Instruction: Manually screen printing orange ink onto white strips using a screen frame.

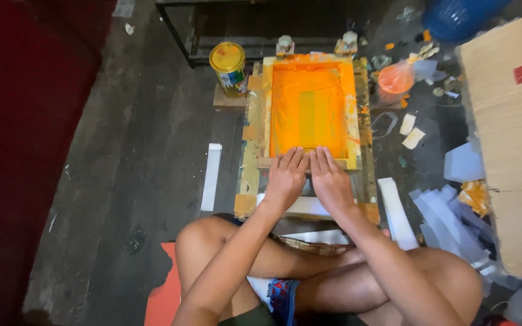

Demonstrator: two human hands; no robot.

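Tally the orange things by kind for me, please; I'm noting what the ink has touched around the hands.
Printing screen, coated orange, under both hands (left hand, right hand): 1
Plastic bag with orange inside: 1
Tin can, yellow-orange lid: 1
Orange sheet under the knee: 1
Total: 4

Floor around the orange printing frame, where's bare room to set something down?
The widest bare patch is the dark floor left of the screen frame, between the red wall and the white strip, below the yellow paint can. The right side is crowded: paper scraps, an orange bag, cardboard. Both hands, left hand and right hand, press on the frame's near edge.
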